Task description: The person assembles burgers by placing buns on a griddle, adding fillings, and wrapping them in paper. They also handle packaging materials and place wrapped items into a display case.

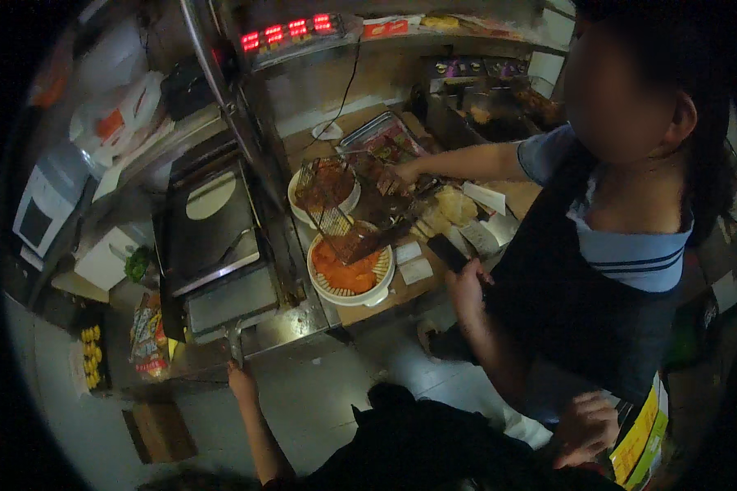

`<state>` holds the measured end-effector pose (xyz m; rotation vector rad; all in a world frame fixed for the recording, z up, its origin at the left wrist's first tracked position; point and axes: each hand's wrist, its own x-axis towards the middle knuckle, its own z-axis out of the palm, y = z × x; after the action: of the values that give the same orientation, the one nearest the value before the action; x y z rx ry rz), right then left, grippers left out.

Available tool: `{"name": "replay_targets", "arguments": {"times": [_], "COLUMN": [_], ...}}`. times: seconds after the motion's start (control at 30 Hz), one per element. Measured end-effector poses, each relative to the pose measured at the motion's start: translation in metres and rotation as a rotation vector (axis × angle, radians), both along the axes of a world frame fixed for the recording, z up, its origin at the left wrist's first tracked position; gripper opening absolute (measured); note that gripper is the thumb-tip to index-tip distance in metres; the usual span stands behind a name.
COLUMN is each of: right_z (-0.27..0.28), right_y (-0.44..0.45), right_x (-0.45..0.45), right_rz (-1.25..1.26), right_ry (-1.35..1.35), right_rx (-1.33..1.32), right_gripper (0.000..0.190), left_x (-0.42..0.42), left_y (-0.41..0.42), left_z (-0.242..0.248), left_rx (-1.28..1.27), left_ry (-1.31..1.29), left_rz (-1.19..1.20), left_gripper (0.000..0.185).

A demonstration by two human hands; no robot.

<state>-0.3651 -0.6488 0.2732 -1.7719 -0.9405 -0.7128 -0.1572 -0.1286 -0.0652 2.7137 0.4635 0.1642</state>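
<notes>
My left hand [242,382] is closed around the lower end of a metal handle or tool [236,345] at the counter's front edge. Behind it lies a flat griddle [218,236] with a pale round flatbread [211,196] and a dark, thin utensil. My right hand [589,423] is at the lower right with curled, blurred fingers, beside a yellow and green package [637,439]; whether it holds anything cannot be told. Between my hands and further off, a white round bowl [351,301] contains orange-red food, with wire baskets of brown food above it.
At the right a co-worker in a dark apron [565,307] grips a black handle [447,253] and reaches over the counter. A metal post [206,52] rises beside the griddle. A vegetable or herb bunch [137,264], snack packets [150,337] and a cardboard box [159,431] are at left.
</notes>
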Motion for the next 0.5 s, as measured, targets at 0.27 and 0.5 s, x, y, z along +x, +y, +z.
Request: {"name": "replay_targets", "arguments": {"times": [0.27,0.5], "right_z": [0.018,0.016], "right_y": [0.008,0.012], "right_x": [0.017,0.036], "right_rz": [-0.032,-0.075], "right_ry": [0.010,-0.002], "right_rx": [-0.035,-0.044], "right_gripper": [0.011,0.013], "left_x": [0.014,0.022], "left_y": [0.000,0.001], "left_z": [0.001,0.033], "left_rx": [-0.052,0.099], "left_ry": [-0.070,0.059], "left_rz": [-0.002,-0.146], "left_gripper": [0.056,0.057]}}
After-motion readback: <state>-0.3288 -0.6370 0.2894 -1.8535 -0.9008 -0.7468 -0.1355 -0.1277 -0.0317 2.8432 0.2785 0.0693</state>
